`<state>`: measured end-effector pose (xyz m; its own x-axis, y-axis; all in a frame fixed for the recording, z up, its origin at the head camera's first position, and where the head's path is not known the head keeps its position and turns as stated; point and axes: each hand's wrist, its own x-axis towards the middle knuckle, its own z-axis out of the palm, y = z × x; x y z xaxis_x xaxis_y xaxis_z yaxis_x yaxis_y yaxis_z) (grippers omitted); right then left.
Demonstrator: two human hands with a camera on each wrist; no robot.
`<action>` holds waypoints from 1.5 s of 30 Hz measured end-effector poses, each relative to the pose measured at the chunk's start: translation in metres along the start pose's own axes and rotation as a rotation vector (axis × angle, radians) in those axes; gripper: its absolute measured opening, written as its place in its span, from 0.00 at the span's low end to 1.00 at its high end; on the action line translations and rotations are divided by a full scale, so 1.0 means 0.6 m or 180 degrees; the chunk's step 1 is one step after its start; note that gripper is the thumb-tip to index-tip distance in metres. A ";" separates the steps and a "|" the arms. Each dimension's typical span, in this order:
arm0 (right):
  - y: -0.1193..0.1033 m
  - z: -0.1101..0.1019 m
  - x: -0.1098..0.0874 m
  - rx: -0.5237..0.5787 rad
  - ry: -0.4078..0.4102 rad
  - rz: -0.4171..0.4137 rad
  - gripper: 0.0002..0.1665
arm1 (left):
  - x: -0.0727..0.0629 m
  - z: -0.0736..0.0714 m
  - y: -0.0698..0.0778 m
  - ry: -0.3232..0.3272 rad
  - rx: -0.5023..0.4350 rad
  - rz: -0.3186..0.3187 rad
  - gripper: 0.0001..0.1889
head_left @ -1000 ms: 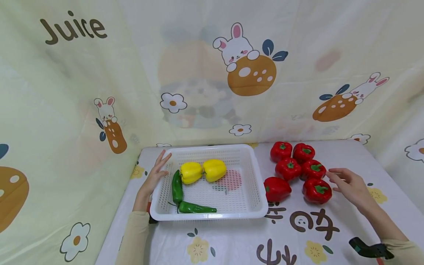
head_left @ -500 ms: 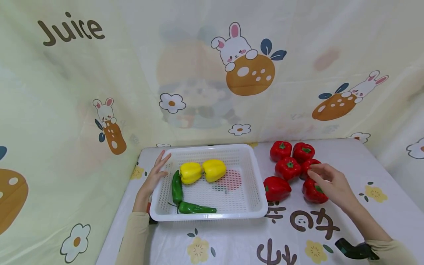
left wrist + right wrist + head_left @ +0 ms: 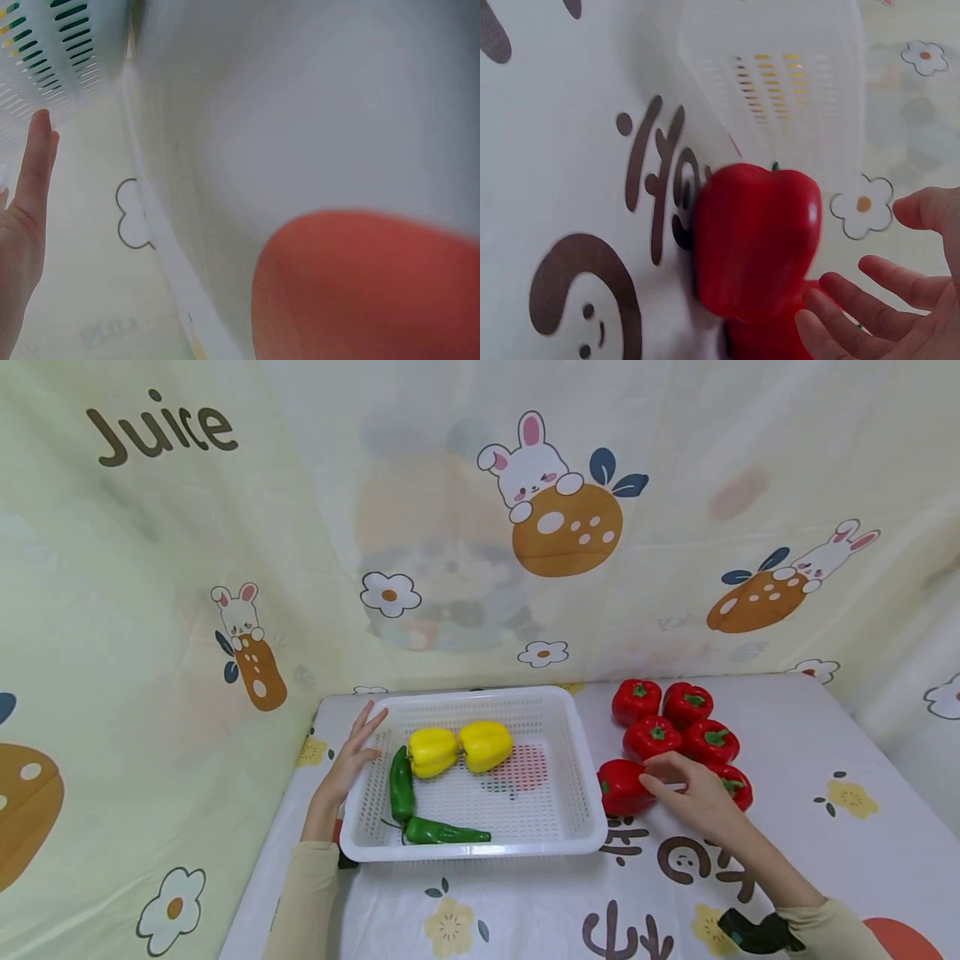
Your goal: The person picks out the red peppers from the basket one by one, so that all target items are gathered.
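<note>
In the head view my left hand [image 3: 347, 768] rests along the left rim of a white perforated plastic basket [image 3: 536, 822], fingers straight. My right hand [image 3: 693, 789] is at a red bell pepper [image 3: 621, 789] lying on its side just right of the basket. In the right wrist view its fingers [image 3: 877, 307] are spread and relaxed, beside that pepper, and hold nothing. Inside the basket lie two yellow bell peppers [image 3: 432, 752] and two long green peppers [image 3: 447, 832]. Several more red bell peppers [image 3: 652, 741] stand in a group behind and beside the right hand.
A white tablecloth [image 3: 540, 910] with printed flowers and dark lettering covers the table. Behind it hangs a cream curtain [image 3: 450, 485] printed with rabbits. A black wrist strap [image 3: 757, 933] sits at the right sleeve. A blurred red shape [image 3: 367, 292] fills the left wrist view's lower right.
My right hand has moved left from the right edge of the red peppers, across them, to the pepper lying beside the basket. The left hand and the basket have stayed in place.
</note>
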<state>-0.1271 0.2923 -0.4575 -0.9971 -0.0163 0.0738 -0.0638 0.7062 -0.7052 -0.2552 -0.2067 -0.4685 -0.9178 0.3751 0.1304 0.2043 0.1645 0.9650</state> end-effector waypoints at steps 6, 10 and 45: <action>-0.001 0.016 -0.001 -0.0138 -0.0053 -0.0023 0.26 | 0.003 -0.002 -0.007 -0.0027 -0.0002 0.0009 0.33; 0.000 0.019 0.000 -0.0251 -0.0059 -0.0038 0.28 | 0.002 -0.003 -0.009 -0.0031 -0.0055 0.0024 0.33; -0.010 0.032 -0.020 -0.1272 0.0340 0.0158 0.39 | 0.001 -0.002 -0.005 -0.0015 -0.0008 -0.0014 0.33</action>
<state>-0.1157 0.2743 -0.4676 -0.9875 0.0832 0.1342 0.0259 0.9238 -0.3819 -0.2564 -0.2080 -0.4710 -0.9170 0.3788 0.1251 0.1995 0.1638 0.9661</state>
